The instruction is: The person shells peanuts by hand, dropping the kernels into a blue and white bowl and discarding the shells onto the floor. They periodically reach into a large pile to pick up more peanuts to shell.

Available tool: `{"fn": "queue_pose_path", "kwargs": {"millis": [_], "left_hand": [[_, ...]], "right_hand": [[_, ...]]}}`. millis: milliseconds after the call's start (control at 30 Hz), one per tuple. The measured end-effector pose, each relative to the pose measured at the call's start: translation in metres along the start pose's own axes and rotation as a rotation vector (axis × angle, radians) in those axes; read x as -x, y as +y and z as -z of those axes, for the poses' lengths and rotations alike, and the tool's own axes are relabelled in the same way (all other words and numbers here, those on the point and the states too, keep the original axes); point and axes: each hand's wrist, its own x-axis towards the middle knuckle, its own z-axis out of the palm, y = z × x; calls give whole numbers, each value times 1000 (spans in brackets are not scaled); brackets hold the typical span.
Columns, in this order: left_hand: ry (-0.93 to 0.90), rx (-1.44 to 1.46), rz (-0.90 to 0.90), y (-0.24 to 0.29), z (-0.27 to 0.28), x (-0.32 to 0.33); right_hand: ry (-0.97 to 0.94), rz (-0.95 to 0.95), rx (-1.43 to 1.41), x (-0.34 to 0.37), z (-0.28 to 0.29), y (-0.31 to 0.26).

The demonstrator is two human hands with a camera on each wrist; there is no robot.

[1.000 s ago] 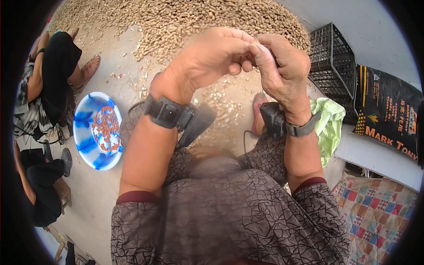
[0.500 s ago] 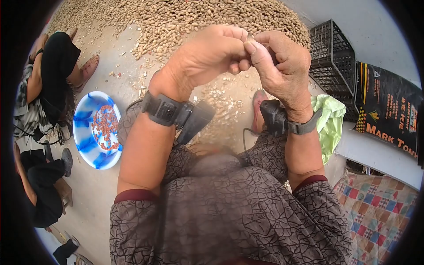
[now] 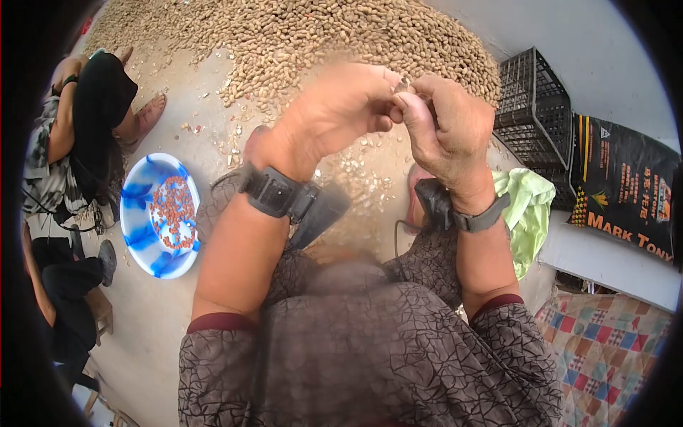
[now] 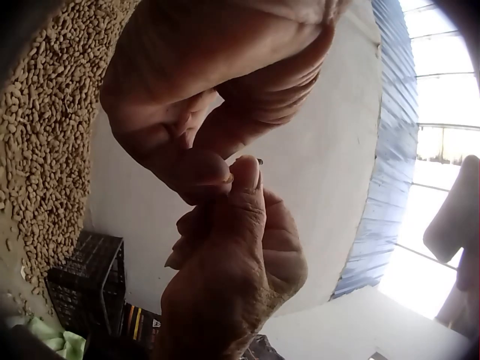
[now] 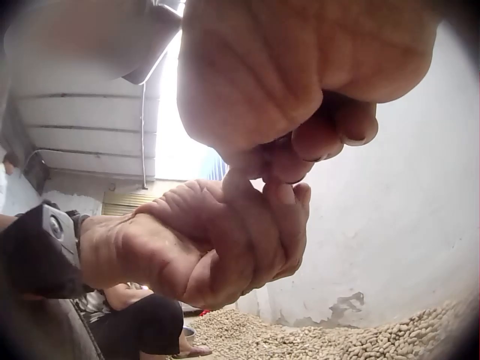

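In the head view my left hand [image 3: 334,107] and right hand [image 3: 452,132] meet at their fingertips, high over the floor. Between them shows a small brownish peanut [image 3: 403,86], pinched by the thumbs and fingers of both hands and mostly covered. From the left wrist, the left hand [image 4: 217,67] comes down from above to the upright right thumb of the right hand [image 4: 232,255]. The right wrist view has the right hand [image 5: 300,67] above and the left hand [image 5: 217,232] below, their fingertips together; the peanut is hidden there.
A large heap of unshelled peanuts [image 3: 299,43] covers the floor ahead. At left stands a blue-and-white basin [image 3: 133,231] with reddish kernels, beside seated people [image 3: 107,92]. Black crates [image 3: 537,114], a black sack [image 3: 629,185] and a green bag [image 3: 525,213] lie at right.
Both hands sit slightly lower in the head view, where the whole scene has shifted down a little. More of the peanut shows between the fingertips, which keep meeting.
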Motion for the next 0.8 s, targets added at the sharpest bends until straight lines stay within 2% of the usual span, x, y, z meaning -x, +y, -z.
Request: {"fn": "queue_pose_path", "kwargs": {"millis": [67,233,300,333,400,433,467,500,533,567,633,667,700,767,800], "left_hand": [[18,64,-2,-1,0,0],[-7,-25,-12,-2,-2,-3],[-37,-71,5,0,1,-4],[10,-16,31,3,3,-2],[56,42,56,4,5,0],[210,86,-1,4,6,1],[364,130,-58,4,6,2],[364,130,-57,7,4,5],[379,97,-99,13,2,9],[393,63,-140,18,1,12],[372,60,-172,24,7,15],[354,57,-206,26,9,17],[353,59,-202,30,6,20],[440,145,-198,38,1,29],[443,145,-198,38,6,31]], "right_hand": [[7,3,8,-1,-1,-1],[40,-50,-25,0,-4,-4],[98,-200,-231,3,-8,-5],[97,-202,-228,1,-5,-6],[121,-416,-324,-3,5,-9],[120,-417,-323,-3,7,-7],[23,-472,-340,-2,11,-4],[-75,-527,-357,-1,14,-1],[-285,-573,-406,3,16,3],[-283,-576,-404,4,16,7],[-1053,-571,-189,6,14,18],[-1036,-485,-170,15,6,28],[-1037,-489,-169,24,-3,41],[-884,-926,-344,38,-22,66],[-805,-1045,-367,41,-28,74]]}}
